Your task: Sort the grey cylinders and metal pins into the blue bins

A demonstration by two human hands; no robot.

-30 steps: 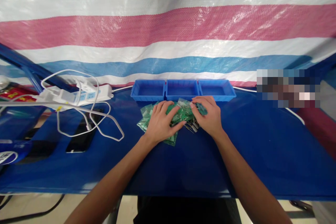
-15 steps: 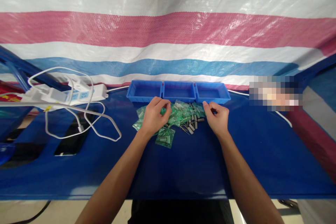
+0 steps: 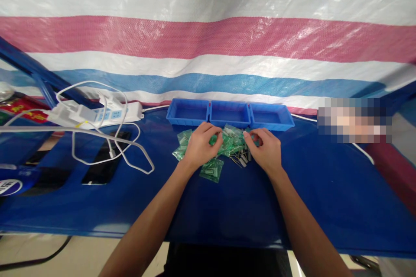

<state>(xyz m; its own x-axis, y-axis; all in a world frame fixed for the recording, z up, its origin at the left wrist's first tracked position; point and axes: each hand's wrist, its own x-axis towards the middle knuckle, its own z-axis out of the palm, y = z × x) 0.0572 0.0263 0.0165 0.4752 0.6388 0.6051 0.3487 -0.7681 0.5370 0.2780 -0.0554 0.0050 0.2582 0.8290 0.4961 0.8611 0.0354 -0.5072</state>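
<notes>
Shiny green packets (image 3: 212,170), grey cylindrical parts (image 3: 242,161)

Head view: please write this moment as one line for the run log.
left grip: curled over green packets; right grip: curled beside loose grey parts; holding: unclear; three blue trays: behind packets; phone: left of packets

there are three trays (image 3: 229,115), two hands (image 3: 202,146), one phone (image 3: 98,174).

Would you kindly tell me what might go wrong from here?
The loose grey parts near the right hand have thin legs that might bend or tangle. Some could get lost among the green packets heaped around the left hand. White cables cross the phone, so a tug might shift it.
</notes>
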